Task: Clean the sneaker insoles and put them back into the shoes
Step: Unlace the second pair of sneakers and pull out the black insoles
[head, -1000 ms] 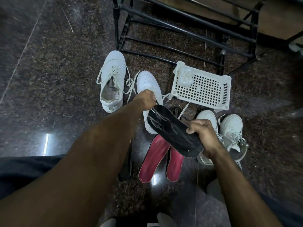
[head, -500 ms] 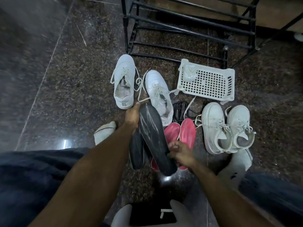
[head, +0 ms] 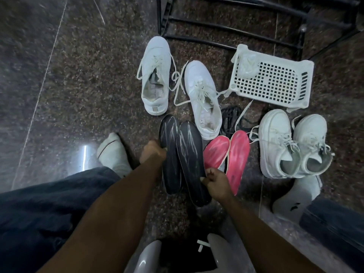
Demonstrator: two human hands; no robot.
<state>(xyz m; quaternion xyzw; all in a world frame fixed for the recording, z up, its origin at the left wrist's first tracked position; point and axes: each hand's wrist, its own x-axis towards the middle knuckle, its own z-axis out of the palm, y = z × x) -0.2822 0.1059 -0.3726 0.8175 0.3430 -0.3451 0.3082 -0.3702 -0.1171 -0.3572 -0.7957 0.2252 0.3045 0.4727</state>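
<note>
On the floor ahead sit white sneakers [head: 155, 75], then red insoles [head: 234, 156] beside two black insoles [head: 189, 160]. My left hand [head: 152, 153] grips one black insole's edge; my right hand [head: 215, 183] pinches the other's heel.

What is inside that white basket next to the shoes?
The basket lies on the floor with one crumpled white, cloth-like thing in its corner. The rest shows only its perforated base. What that thing is exactly, or whether anything sits beneath it, cannot be seen.
</note>
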